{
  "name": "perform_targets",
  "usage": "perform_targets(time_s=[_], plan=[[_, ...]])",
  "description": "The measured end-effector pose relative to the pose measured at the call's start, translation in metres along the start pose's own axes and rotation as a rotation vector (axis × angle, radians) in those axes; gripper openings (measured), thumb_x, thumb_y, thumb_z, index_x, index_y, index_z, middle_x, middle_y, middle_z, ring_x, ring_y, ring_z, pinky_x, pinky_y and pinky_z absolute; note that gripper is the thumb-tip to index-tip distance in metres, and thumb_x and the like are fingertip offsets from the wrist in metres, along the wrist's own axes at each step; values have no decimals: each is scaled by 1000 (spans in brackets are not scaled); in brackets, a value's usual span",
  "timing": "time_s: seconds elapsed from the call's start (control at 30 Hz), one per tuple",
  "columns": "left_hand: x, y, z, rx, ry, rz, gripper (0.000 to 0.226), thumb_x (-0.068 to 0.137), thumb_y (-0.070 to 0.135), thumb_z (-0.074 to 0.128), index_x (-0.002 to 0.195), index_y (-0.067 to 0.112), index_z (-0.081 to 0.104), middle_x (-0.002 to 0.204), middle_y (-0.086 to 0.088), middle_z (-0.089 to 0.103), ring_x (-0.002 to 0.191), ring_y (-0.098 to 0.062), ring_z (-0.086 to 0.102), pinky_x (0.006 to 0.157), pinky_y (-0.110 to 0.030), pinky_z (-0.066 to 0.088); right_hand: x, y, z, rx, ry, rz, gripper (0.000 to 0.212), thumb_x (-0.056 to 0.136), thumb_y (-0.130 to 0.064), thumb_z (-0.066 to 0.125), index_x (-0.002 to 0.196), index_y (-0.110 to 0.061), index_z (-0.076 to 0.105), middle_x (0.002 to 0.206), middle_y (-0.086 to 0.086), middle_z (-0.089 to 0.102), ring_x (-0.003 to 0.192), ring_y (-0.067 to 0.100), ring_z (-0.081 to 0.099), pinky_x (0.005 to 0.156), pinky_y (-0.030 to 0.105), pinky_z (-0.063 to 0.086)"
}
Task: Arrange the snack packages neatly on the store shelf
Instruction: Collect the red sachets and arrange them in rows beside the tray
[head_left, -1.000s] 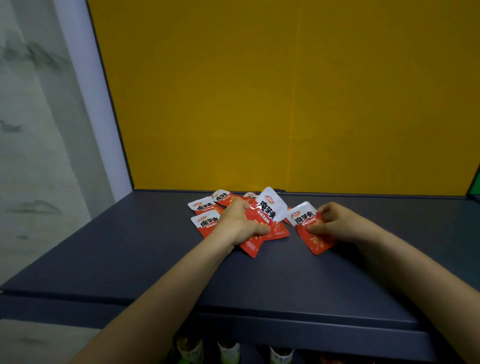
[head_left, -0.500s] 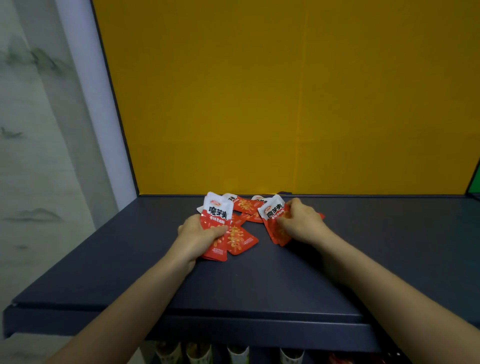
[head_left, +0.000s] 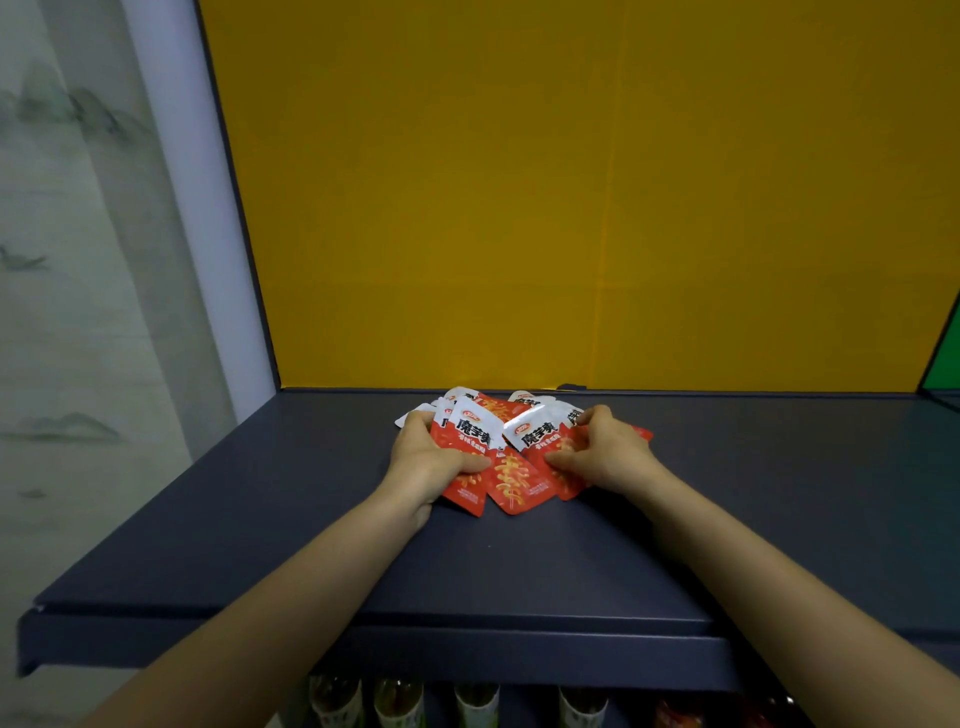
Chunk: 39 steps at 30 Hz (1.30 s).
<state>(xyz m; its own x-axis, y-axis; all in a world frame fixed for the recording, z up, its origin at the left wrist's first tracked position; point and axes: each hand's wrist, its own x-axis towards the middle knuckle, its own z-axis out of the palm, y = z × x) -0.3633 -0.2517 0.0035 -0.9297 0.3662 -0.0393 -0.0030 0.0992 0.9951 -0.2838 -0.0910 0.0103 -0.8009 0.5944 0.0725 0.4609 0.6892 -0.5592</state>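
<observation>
Left hand (head_left: 426, 457) clamped on left side of heap, thumb across front packet; right hand (head_left: 608, 452) curled round right side. Snack packages (head_left: 511, 480) overlap in loose fan, far middle of shelf (head_left: 260, 519), near yellow back panel (head_left: 571, 208). Judgement: gathering stage only; squaring into neat row or stack not yet done.

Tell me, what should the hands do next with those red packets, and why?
Probably press both hands inward to square the packets into one stack: the left hand and right hand each grip packets that overlap crookedly on the shelf.
</observation>
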Motion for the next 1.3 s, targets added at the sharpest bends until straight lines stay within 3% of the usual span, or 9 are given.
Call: perform_targets(time_s=[0.1,0.3,0.4,0.53,0.67,0.77,0.87,1.17,1.3], plan=[[-2,1,0,-74,-32,-30,60,65,-13,76,106,12,40,86,-1,60,74,-14,60,60,-26,51,-3,-2,1,9,17,0,65,79,-41,69,128,-9,42,133,8,53,121,26,51,96,35,43],[0,0,6,-174,-99,-72,70,63,-13,76,125,1,45,112,-18,65,96,-31,65,74,-35,55,-17,-11,5,24,70,-17,47,84,-34,64,121,-6,55,122,11,60,114,27,55,90,34,43],[-1,0,11,-203,-159,-65,65,68,-14,72,126,-1,46,104,-15,66,83,-25,66,68,-31,54,-19,-12,8,54,70,-15,35,84,-33,63,106,-5,62,106,9,65,104,28,60,82,35,46],[0,0,17,-187,-220,-56,51,77,-10,67,121,6,46,87,-5,63,71,-16,62,63,-27,53,-24,-10,10,161,100,32,39,87,-27,61,118,-5,55,122,13,60,114,29,56,96,37,44],[0,2,12,-227,-230,-44,19,82,-6,63,97,5,60,80,-6,66,55,-8,65,60,-23,54,-36,11,1,505,125,102,39,87,-20,63,123,-10,53,121,10,62,109,26,60,99,37,47],[-5,8,18,-277,-275,-62,24,83,-2,63,107,3,60,83,-8,67,56,-8,66,57,-21,55,-56,37,-18,775,151,132,32,89,-17,61,118,-6,55,106,11,67,88,20,64,83,35,54],[-21,14,47,-268,-361,-65,33,83,-2,63,115,5,58,87,-9,68,66,-13,66,60,-24,56,-82,67,-45,879,210,143,23,91,-16,58,113,-8,57,92,5,67,74,11,63,68,23,52],[-94,22,202,-242,-615,-66,43,82,0,65,123,-2,55,94,-11,68,76,-18,65,68,-28,53,-162,191,-135,862,393,254,17,94,-18,54,109,-12,57,94,5,67,72,10,62,60,15,52],[-138,22,285,-248,-681,-52,44,82,-3,63,125,-5,51,90,-10,66,71,-16,63,61,-25,54,-197,261,-184,810,461,261,17,93,-15,55,108,-8,60,84,2,67,67,10,61,60,17,51]])
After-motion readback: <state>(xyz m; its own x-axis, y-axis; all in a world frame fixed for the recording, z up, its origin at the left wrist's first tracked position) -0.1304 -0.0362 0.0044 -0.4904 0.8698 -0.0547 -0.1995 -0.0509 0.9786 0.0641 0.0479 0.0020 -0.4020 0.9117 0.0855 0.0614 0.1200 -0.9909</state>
